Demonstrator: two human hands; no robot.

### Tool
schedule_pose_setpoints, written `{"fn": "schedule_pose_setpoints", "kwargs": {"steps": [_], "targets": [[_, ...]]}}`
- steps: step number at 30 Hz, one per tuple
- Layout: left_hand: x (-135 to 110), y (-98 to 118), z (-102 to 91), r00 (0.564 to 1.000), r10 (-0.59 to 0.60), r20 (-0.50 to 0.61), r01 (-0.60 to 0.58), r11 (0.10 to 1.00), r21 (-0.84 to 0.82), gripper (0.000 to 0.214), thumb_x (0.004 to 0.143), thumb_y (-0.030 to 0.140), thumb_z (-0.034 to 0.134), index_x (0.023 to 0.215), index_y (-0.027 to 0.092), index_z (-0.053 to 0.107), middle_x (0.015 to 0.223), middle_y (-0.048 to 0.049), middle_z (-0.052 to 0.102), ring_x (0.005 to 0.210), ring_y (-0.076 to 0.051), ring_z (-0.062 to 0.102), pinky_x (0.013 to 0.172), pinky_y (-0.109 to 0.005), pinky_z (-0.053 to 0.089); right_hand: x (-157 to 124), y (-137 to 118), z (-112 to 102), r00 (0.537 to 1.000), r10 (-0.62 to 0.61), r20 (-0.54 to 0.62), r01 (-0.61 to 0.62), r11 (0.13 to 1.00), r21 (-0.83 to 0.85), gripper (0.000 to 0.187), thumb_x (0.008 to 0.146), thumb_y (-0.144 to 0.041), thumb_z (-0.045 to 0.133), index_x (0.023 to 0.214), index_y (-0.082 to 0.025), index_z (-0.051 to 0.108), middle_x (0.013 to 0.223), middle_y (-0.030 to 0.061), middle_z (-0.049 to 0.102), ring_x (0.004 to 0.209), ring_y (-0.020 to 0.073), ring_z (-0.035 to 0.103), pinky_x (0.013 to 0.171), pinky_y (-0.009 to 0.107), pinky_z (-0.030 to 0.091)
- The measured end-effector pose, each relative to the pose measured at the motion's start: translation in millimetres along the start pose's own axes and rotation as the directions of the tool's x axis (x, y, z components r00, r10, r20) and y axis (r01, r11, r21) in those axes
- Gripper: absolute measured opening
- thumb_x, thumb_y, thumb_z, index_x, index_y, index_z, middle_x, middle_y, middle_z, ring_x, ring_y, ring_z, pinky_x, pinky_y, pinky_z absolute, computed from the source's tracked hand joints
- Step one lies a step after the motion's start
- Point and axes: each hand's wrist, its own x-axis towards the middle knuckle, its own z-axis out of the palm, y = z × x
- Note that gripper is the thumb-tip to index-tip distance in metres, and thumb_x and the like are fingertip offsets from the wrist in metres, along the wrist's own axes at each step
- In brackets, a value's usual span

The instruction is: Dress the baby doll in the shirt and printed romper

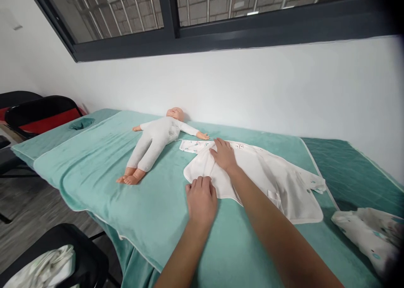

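A white long-sleeved baby shirt (255, 170) lies spread open, its pale inner side up, with a small label at the neck and printed sleeves. My right hand (224, 155) rests palm down on its upper left part, fingers apart and thumb out to the side. At the lower left hem is my left hand (202, 197), its fingers bent and close together over the edge; the fabric under them is hidden. Left of the shirt a baby doll (158, 132) in a white bodysuit lies on its back, arms stretched out, one hand close to the printed sleeve.
A green cloth (151, 220) covers the table, which stands against a white wall beneath a barred window. At the right edge lies a bundled printed cloth (368, 233). A black chair (78, 246) at the lower left carries another crumpled cloth (47, 267); black-and-red chairs (47, 115) stand behind.
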Motion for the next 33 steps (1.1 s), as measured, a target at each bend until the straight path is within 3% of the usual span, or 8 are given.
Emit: {"fn": "schedule_pose_setpoints", "kwargs": {"steps": [5, 10, 13, 18, 26, 33], "targets": [[0.2, -1.5, 1.5, 0.996, 0.071, -0.055, -0.076, 0.992, -0.103, 0.018, 0.093, 0.013, 0.045, 0.1, 0.02, 0.06, 0.091, -0.0045, 0.062, 0.088, -0.021, 0.055, 0.077, -0.035, 0.038, -4.1, 5.9, -5.2, 0.99, 0.061, -0.128, -0.056, 0.998, 0.043, 0.041, 0.092, -0.027, 0.043, 0.13, -0.013, 0.051, 0.133, 0.0144, 0.05, 0.12, 0.0264, 0.044, 0.105, 0.039, 0.036], [5.6, -0.1, 3.1, 0.994, 0.063, -0.093, -0.075, 0.989, -0.126, 0.02, 0.092, 0.014, 0.047, 0.107, 0.019, 0.058, 0.113, -0.0079, 0.062, 0.103, -0.024, 0.054, 0.085, -0.037, 0.041, -12.9, 1.3, -10.0, 0.994, -0.037, -0.098, 0.041, 0.998, 0.044, 0.031, 0.092, -0.023, 0.044, 0.118, -0.019, 0.059, 0.123, 0.0094, 0.056, 0.117, 0.0236, 0.045, 0.101, 0.035, 0.039], [7.4, 0.1, 4.8, 0.999, 0.014, -0.029, -0.015, 0.998, -0.064, 0.017, 0.094, 0.018, 0.045, 0.104, 0.02, 0.058, 0.103, -0.007, 0.063, 0.096, -0.025, 0.055, 0.081, -0.039, 0.041, -17.4, -3.2, -11.9, 0.996, -0.073, -0.061, 0.074, 0.997, 0.026, 0.031, 0.092, -0.024, 0.046, 0.12, -0.02, 0.06, 0.127, 0.0086, 0.056, 0.119, 0.0241, 0.044, 0.099, 0.036, 0.04], [7.4, -1.7, 7.3, 0.998, 0.061, 0.029, -0.06, 0.997, -0.053, 0.015, 0.093, 0.015, 0.044, 0.094, 0.02, 0.058, 0.088, -0.0045, 0.062, 0.085, -0.022, 0.054, 0.077, -0.037, 0.042, -21.4, -4.2, -12.0, 0.999, -0.039, -0.015, 0.039, 0.999, -0.032, 0.025, 0.093, -0.026, 0.046, 0.109, -0.021, 0.065, 0.12, 0.0085, 0.06, 0.114, 0.0254, 0.047, 0.095, 0.038, 0.04], [6.8, -2.0, 6.6, 0.994, 0.108, -0.004, -0.108, 0.991, -0.08, 0.014, 0.091, 0.013, 0.046, 0.094, 0.02, 0.059, 0.087, -0.0049, 0.061, 0.084, -0.022, 0.053, 0.077, -0.037, 0.044, -22.9, -5.0, -11.5, 1.0, 0.017, 0.017, -0.015, 0.992, -0.125, 0.043, 0.093, -0.024, 0.042, 0.135, -0.02, 0.05, 0.145, 0.0107, 0.047, 0.131, 0.0256, 0.04, 0.104, 0.042, 0.035], [28.5, -2.7, 11.2, 0.983, 0.164, -0.085, -0.179, 0.963, -0.204, 0.025, 0.092, 0.013, 0.046, 0.112, 0.021, 0.058, 0.113, -0.0067, 0.065, 0.107, -0.023, 0.057, 0.089, -0.04, 0.046, -22.8, -4.5, -9.2, 0.992, -0.004, 0.13, 0.028, 0.983, -0.18, 0.048, 0.099, -0.034, 0.031, 0.141, -0.016, 0.047, 0.157, 0.0075, 0.036, 0.146, 0.0238, 0.025, 0.115, 0.043, 0.023]]}}
